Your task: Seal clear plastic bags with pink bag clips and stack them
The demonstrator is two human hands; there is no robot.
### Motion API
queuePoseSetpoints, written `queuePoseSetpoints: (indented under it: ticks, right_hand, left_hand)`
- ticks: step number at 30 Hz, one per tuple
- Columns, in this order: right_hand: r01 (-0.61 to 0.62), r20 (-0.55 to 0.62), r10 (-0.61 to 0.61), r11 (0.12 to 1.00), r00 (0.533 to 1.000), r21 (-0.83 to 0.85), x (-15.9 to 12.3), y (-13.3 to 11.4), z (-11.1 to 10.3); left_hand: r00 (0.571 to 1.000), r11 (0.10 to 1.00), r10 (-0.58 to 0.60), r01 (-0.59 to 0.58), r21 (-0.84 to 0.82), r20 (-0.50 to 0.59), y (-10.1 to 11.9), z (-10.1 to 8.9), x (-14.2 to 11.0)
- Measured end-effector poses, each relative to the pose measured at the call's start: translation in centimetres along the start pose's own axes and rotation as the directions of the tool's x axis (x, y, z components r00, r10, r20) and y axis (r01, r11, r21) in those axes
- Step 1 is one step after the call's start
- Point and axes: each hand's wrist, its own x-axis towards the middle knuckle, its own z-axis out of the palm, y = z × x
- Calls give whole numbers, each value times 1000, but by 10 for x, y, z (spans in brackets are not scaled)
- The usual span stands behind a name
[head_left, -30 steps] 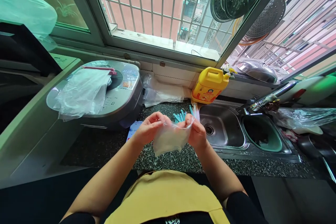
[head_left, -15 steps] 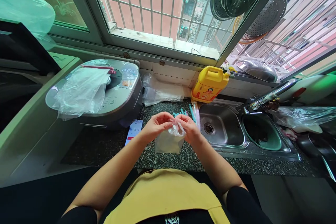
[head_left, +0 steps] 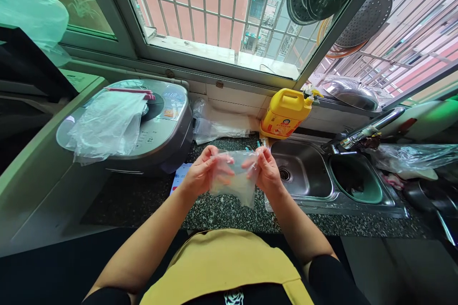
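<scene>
The clear bag (head_left: 234, 181) hangs above the near part of the counter (head_left: 229, 214), and to open it well, one should keep its top edge stretched evenly. The left hand (head_left: 200, 171) and the right hand (head_left: 268, 171) each pinch one upper corner, fingertips closed on it.

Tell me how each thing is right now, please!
Plastic bag: see-through, stretched out
Left hand: pinching one side
Right hand: pinching the other side
Rice cooker: lid shut
Phone: screen lit
Yellow jug: standing up
Sink: no water pooled
</scene>
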Motion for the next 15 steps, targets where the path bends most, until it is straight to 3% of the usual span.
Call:
queuePoseSetpoints:
  ticks: [5,11,15]
  right_hand:
    - [27,-95,-27,1000,995,8,2,7,7]
    - [-58,-128,67,995,989,76,14,20,14]
    - [35,-218,-26,999,976,35,18,19,8]
  left_hand:
    - [1000,1000,15,-15,3,17,-1,3,4]
    - [998,999,50,-51,-14,-50,-11,2,15]
    - [995,998,55,-55,10,-77,-8,-1,14]
